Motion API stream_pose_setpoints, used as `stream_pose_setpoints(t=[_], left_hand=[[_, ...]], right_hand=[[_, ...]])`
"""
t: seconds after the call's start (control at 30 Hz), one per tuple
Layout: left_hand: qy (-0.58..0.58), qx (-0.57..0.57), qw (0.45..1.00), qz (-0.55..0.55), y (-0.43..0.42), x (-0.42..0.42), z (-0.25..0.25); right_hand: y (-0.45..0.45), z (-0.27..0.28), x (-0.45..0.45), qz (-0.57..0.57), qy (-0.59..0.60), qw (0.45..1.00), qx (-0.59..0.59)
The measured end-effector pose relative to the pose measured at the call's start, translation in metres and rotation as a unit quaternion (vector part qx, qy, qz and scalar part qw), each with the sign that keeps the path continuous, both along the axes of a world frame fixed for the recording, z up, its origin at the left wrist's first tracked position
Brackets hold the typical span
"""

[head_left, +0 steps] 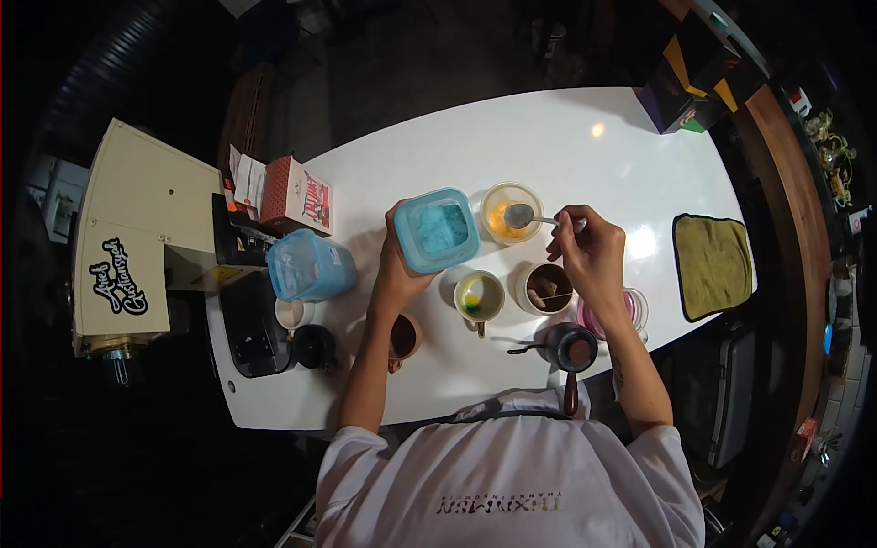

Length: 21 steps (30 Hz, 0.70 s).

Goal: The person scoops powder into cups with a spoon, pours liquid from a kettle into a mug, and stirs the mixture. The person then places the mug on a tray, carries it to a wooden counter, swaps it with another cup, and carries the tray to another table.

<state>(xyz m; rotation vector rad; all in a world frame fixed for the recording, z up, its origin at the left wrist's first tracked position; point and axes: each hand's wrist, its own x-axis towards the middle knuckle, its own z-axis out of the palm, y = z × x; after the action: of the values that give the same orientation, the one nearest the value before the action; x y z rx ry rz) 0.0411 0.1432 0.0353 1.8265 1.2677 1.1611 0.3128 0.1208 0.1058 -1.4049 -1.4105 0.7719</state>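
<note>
My left hand (396,267) is wrapped round a square blue plastic container (438,230), held above the table with pale granular contents showing inside. Between the fingers of my right hand (589,248) is a metal spoon (521,216), its bowl over a round clear tub (512,189) with something orange in it. Below these stands a light cup (479,298) with yellow and green spots inside. Beside it, close under my right hand, is a round container (528,290) with brown contents. My right forearm partly hides a pink-filled clear container (637,306).
Around the white table (393,155) are a portafilter (579,350), a brown cup (405,337), a blue pitcher (315,265), a red-patterned box (297,196) and a cream-coloured machine (128,228). An olive cloth (713,267) lies at the right edge; a dark box (681,96) stands far right.
</note>
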Motion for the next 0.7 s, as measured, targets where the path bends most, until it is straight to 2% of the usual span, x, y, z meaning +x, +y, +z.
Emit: stream_pose_setpoints(t=[0.33, 0.7], left_hand=[[0.009, 0.043, 0.999, 0.015, -0.008, -0.011, -0.002], [-0.009, 0.027, 0.999, 0.030, -0.018, -0.023, -0.002]], right_hand=[[0.000, -0.018, -0.002, -0.002, 0.033, 0.999, 0.002], [-0.014, -0.023, 0.007, -0.043, 0.123, 0.991, -0.005]])
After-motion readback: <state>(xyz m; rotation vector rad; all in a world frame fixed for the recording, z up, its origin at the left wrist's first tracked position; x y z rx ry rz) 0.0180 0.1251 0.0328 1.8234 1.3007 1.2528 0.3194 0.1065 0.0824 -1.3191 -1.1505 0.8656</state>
